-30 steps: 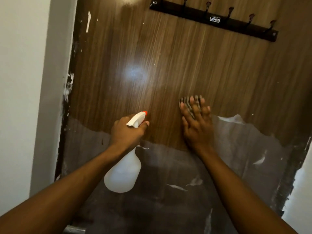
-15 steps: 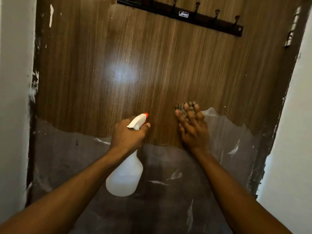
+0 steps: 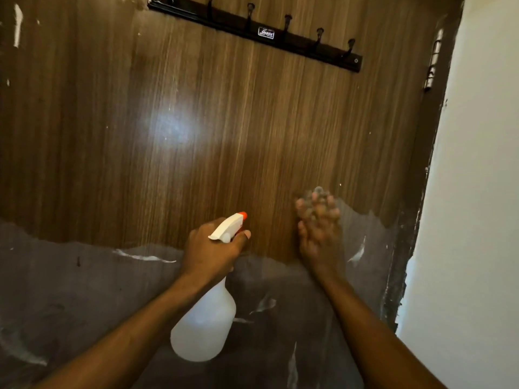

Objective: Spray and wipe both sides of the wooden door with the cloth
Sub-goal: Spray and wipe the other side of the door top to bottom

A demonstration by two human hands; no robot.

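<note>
The brown wooden door fills the view; its lower part is covered by a grey, torn film. My left hand grips the neck of a white spray bottle with an orange nozzle tip, pointed at the door. My right hand lies flat on the door with straight fingers and presses a striped cloth against the wood. Only the cloth's top edge shows above the fingertips, and the hand is blurred.
A black rack of hooks is fixed across the top of the door. A metal hinge sits on the dark frame at the right, beside a white wall. The grey film has white scuffs.
The view has shifted, so the door's right frame and hinge now show. My right hand with the cloth has slid a little rightward and down on the door. The left hand keeps the bottle.
</note>
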